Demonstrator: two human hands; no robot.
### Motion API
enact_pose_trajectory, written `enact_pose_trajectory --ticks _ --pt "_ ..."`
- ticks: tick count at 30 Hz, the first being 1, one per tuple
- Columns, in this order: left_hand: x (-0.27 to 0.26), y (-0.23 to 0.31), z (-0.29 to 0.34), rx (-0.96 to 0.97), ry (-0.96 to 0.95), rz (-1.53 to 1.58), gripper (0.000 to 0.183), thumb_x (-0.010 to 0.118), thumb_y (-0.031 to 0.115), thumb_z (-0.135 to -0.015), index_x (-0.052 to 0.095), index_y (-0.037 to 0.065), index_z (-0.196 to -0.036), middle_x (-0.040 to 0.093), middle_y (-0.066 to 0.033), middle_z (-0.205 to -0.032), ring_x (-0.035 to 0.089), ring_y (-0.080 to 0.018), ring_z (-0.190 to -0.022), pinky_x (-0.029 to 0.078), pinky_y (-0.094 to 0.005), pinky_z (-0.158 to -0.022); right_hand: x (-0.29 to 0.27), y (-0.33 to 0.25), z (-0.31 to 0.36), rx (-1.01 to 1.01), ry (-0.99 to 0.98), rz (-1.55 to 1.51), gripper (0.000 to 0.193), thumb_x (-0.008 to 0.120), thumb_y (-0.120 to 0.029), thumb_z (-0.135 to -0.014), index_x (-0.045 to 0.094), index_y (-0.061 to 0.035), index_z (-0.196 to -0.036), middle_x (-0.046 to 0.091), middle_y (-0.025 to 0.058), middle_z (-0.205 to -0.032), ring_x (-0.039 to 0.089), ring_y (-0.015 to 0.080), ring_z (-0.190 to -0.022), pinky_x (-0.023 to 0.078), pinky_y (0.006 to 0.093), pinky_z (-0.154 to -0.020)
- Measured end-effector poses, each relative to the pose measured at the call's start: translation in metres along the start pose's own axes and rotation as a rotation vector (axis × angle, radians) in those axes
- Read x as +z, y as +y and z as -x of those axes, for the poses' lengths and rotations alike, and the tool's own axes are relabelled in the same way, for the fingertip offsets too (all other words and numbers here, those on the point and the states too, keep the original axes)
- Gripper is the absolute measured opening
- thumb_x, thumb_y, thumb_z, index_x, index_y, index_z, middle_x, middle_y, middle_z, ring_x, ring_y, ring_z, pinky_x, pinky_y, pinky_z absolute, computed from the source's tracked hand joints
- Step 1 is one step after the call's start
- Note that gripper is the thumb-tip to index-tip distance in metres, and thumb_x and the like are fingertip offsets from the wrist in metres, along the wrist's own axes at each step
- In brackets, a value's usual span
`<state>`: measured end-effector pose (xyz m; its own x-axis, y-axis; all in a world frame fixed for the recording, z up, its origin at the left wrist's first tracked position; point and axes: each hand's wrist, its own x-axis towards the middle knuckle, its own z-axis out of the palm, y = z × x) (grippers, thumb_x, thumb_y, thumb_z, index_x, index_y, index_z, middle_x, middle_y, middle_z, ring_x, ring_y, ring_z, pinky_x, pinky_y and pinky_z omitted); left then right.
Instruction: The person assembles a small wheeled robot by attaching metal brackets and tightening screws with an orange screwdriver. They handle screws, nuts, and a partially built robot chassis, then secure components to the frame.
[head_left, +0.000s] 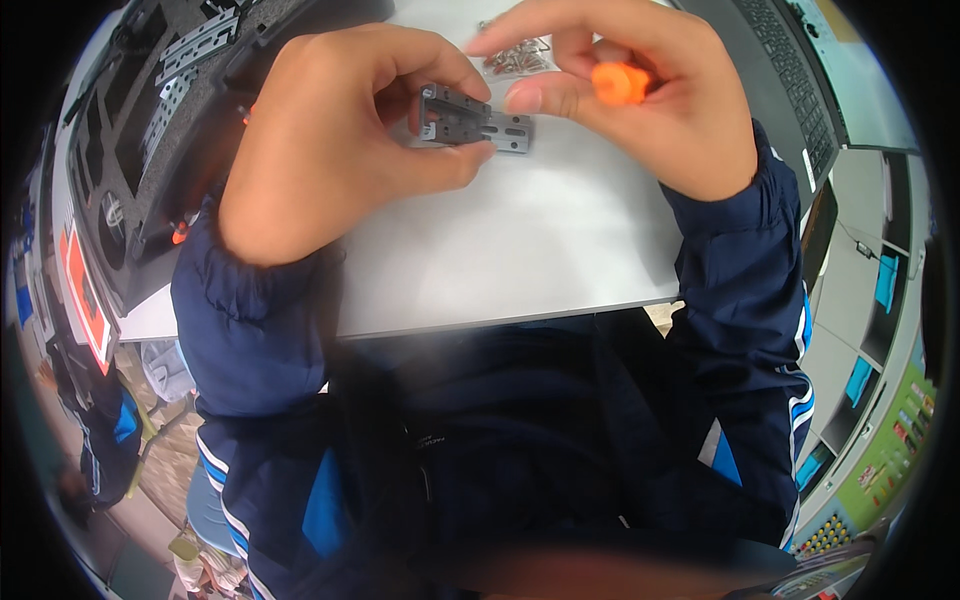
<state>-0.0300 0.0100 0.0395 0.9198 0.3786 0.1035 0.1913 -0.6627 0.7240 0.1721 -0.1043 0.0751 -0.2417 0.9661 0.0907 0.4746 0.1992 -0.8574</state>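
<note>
My left hand [345, 130] pinches a grey metal U-shaped bracket [455, 118] between thumb and fingers, above the white table. Next to the bracket's right end, and partly covered by it, is a flat slotted metal plate [510, 133]; I cannot tell whether the two are joined. My right hand [650, 95] keeps an orange ridged tool handle [621, 84] tucked in its curled fingers, the rest of the tool hidden. Its thumb and index finger are stretched toward the bracket, apart from each other. Whether anything tiny sits at those fingertips is unclear.
Behind the hands lies a clear bag of small screws [517, 60]. A dark foam-lined case [235, 90] with slotted metal parts [190, 60] stands at the left. At the right is a laptop [775, 80]. The white table's [500, 270] front edge runs before my body.
</note>
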Motion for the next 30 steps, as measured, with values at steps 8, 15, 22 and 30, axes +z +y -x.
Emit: enact_pose_trajectory --ticks 8,15,22,30 --pt "0.000 -0.001 -0.002 -0.001 -0.082 0.208 0.035 0.083 0.003 -0.069 0.065 -0.001 -0.098 0.062 0.0027 -0.081 0.051 -0.0023 -0.070 0.040 -0.0169 -0.062 0.054 0.032 -0.003 -0.275 0.337 0.098 0.035 0.065 0.009 -0.074 0.069 -0.0092 -0.103 0.051 0.0062 -0.078 0.054 0.0170 -0.072 0.045 0.0260 -0.064" --pt "-0.001 -0.006 -0.009 0.101 0.025 0.284 0.043 0.086 0.013 -0.069 0.065 0.002 -0.104 0.060 -0.0009 -0.089 0.049 -0.0098 -0.074 0.043 -0.0231 -0.067 0.034 0.040 -0.009 -0.236 0.344 -0.072 0.014 0.072 -0.006 -0.082 0.067 -0.0020 -0.095 0.064 0.0041 -0.086 0.058 0.0122 -0.076 0.047 0.0244 -0.072" --pt "-0.007 -0.007 -0.013 0.154 -0.058 -0.004 0.045 0.091 0.015 -0.056 0.068 0.004 -0.092 0.055 0.0010 -0.081 0.043 -0.0115 -0.070 0.038 -0.0246 -0.061 0.035 0.051 -0.007 -0.176 0.311 -0.194 0.008 0.069 0.001 -0.082 0.068 -0.0014 -0.090 0.067 0.0036 -0.085 0.060 0.0104 -0.077 0.047 0.0236 -0.072" --pt "-0.004 -0.021 -0.024 0.325 -0.130 -0.156 0.036 0.086 0.016 -0.061 0.064 0.001 -0.085 0.053 -0.0070 -0.074 0.049 -0.0212 -0.068 0.041 -0.0306 -0.062 0.039 0.051 -0.009 -0.229 0.295 -0.148 0.009 0.068 0.005 -0.079 0.068 0.0001 -0.087 0.065 0.0044 -0.081 0.059 0.0117 -0.076 0.047 0.0244 -0.071"
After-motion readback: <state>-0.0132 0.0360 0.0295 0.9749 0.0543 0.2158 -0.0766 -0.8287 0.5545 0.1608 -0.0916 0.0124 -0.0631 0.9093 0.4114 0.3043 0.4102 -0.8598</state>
